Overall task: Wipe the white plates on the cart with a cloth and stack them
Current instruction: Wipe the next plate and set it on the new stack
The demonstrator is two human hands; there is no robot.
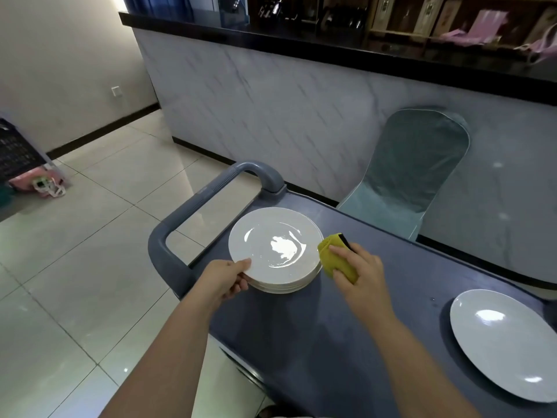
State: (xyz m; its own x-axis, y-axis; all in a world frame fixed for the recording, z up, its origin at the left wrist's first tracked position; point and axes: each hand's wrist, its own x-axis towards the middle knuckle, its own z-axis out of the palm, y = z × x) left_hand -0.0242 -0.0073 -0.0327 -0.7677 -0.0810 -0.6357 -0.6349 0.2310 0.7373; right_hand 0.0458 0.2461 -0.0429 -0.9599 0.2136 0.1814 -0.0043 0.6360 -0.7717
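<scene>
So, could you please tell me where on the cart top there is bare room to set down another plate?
The widest bare patch of the cart top lies between the plate stack and the single plate at the right. The far strip behind the yellow cloth is also bare. The handle end is crowded: left hand on the stack's rim, right hand holding the cloth beside it.

Dim indoor light, overhead glare on the stacked plates (275, 247), soft focus, wide-angle bending at edges
</scene>
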